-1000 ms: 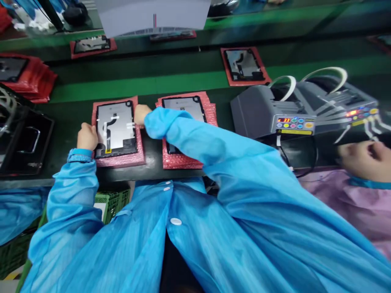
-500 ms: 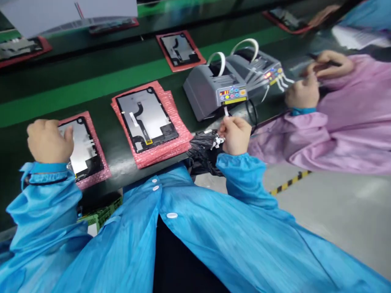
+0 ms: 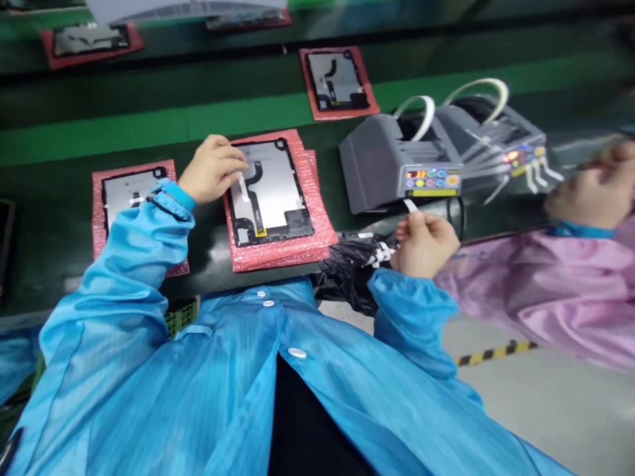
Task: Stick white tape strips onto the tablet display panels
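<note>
My right hand [image 3: 425,244] pinches the end of a white tape strip [image 3: 411,206] at the front of the near grey tape dispenser [image 3: 377,165]. My left hand [image 3: 213,170] is over the left edge of a tablet screen panel [image 3: 278,198], its curved fingers and thumb a little apart. Just by those fingertips, a white strip [image 3: 243,188] lies on the panel beside its dark flex cable [image 3: 255,205]. Under this panel is a stack of pink bubble-wrap sheets [image 3: 322,228]. Another screen panel [image 3: 116,188] on pink bubble wrap lies to the left, partly hidden by my left sleeve.
A second tape dispenser [image 3: 510,132] stands beside the first, with strips sticking out. A co-worker's blurred hand [image 3: 590,192] is at the right. More panels on pink wrap lie further back, one screen panel [image 3: 338,79] behind the stack. A black plastic bag [image 3: 347,271] hangs at the bench edge.
My left hand has moved right, from the left panel to the panel on the stack. My right hand stays at the dispenser with the tape. The camera view has shifted left.
</note>
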`<state>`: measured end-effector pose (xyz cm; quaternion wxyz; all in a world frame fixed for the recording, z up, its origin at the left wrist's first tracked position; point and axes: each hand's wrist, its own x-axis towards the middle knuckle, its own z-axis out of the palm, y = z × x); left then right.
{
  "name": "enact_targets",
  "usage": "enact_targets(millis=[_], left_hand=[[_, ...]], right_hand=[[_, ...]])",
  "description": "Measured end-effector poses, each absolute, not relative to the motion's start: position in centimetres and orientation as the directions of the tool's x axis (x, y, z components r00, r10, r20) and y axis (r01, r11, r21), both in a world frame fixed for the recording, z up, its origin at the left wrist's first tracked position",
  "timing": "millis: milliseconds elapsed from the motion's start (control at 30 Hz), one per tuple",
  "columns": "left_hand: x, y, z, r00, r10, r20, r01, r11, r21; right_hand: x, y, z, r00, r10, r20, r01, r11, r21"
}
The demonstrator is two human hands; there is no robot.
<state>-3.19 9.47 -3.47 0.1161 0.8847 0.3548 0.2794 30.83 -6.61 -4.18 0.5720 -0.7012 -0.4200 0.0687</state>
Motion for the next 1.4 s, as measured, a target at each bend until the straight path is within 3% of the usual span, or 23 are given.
enact_targets(millis=[100,200,300,400,733,1000,1200,1300,1400], left_hand=[[-2.8,10.7,-4.5,0.698,0.627,0.347,0.510,-0.775,0.373],[-2.3,11.4,-5.1,0.765,0.577,0.285,0.487,-0.808,0.331],[-2.0,11.4,-5.2,0.766,0.590,0.256,0.484,-0.791,0.374],[-2.0,11.1,-5.2,0.745,0.615,0.259,0.489,-0.767,0.416],[-2.1,11.3,-5.7,0.760,0.600,0.248,0.497,-0.784,0.372],[-2.3,11.7,-6.6,0.766,0.550,0.333,0.467,-0.832,0.298],[-2.2,11.6,-6.7,0.762,0.536,0.364,0.452,-0.842,0.294],[-2.2,11.6,-6.7,0.768,0.513,0.384,0.443,-0.858,0.260],[-2.3,11.6,-6.7,0.778,0.486,0.398,0.442,-0.874,0.204]], right_hand=[[27.3,-5.8,-2.3,0.552,0.742,0.380,0.465,0.105,-0.879],[23.6,-1.5,-0.7,0.200,0.927,0.318,0.572,0.153,-0.806],[20.8,4.4,-0.1,-0.004,0.980,0.201,0.663,0.154,-0.733],[19.1,8.6,-0.6,-0.070,0.996,0.056,0.717,0.089,-0.692],[17.8,11.1,-1.6,-0.076,0.997,0.021,0.856,0.076,-0.512],[16.2,10.8,-0.5,-0.100,0.995,-0.003,0.939,0.094,-0.331],[17.5,10.9,-0.6,0.037,0.996,0.076,0.962,-0.015,-0.274],[19.9,14.2,1.2,0.162,0.977,0.137,0.973,-0.134,-0.190],[22.4,19.3,3.2,0.200,0.949,0.243,0.967,-0.152,-0.205]])
